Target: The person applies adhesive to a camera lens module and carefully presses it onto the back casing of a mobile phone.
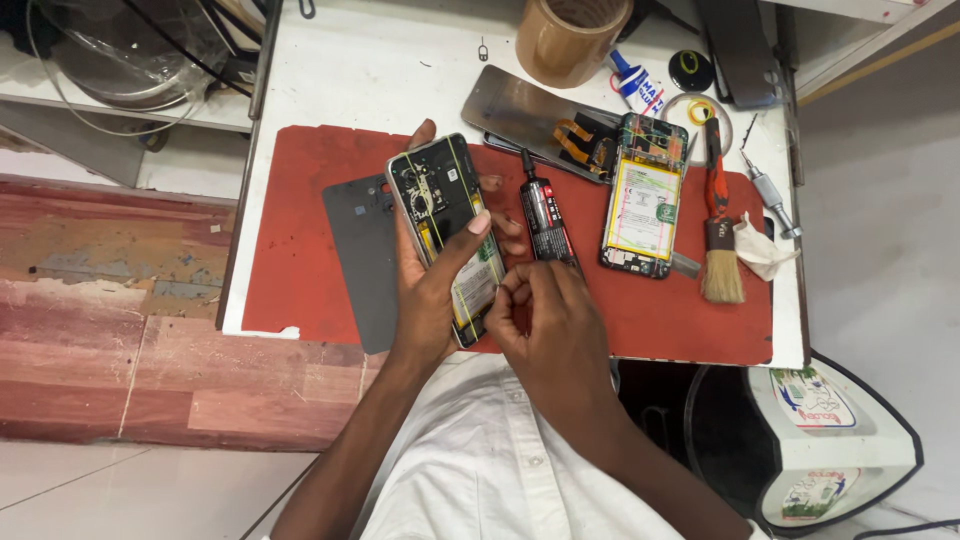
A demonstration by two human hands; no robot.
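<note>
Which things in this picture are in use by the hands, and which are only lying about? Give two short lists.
In use:
left hand, holding the opened phone
right hand, fingertips at the phone's lower edge
black glue tube, lying just above the right hand

Lying about:
grey back cover
second opened phone
brush
tape roll
screwdriver
red mat

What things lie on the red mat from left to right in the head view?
Grey back cover → open phone in the left hand → black glue tube held by the right hand → second open phone → brush.
</note>
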